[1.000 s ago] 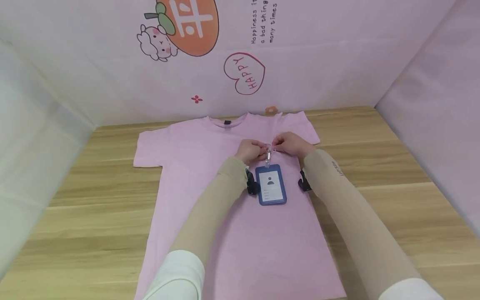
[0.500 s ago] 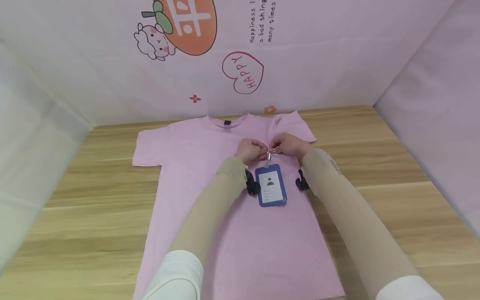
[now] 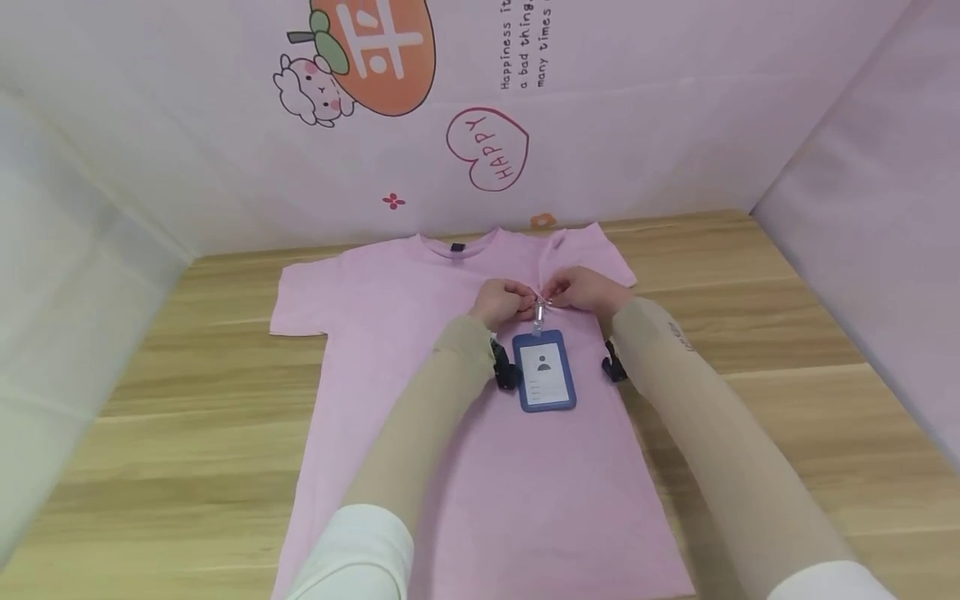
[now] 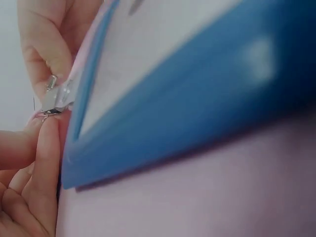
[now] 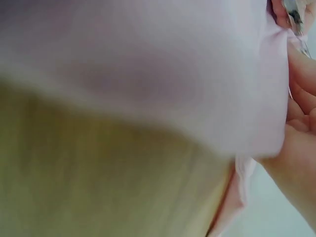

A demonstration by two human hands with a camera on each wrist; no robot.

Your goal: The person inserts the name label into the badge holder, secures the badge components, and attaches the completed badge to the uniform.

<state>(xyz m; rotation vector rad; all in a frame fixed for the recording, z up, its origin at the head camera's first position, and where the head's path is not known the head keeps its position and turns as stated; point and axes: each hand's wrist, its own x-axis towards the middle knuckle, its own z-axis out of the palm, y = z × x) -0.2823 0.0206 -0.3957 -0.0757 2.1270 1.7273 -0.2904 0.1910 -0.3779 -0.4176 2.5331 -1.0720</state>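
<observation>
A blue badge holder (image 3: 545, 372) with a white card lies face up on the chest of a pink T-shirt (image 3: 480, 483). Its metal badge clip (image 3: 539, 313) has a thin pin at the top, at a gathered bit of cloth. My left hand (image 3: 504, 302) pinches at the clip's upper end from the left. From the other side my right hand (image 3: 587, 290) pinches the pin, right over the puckered cloth. In the left wrist view, the clip (image 4: 51, 101) sits between both hands' fingertips. I cannot tell which fingers also grip cloth.
The shirt lies spread on a wooden table (image 3: 195, 400), neckline toward the printed backdrop (image 3: 615, 125). A black wrist camera (image 3: 506, 371) overlaps the badge's left edge, and another wrist camera (image 3: 613, 363) sits under the right sleeve. White cloth walls stand on both sides.
A fold has formed from the shirt's shoulder down to the pin, and the right sleeve's cloth is drawn inward. The pin's bar, plain to see half a second ago, is now mostly covered.
</observation>
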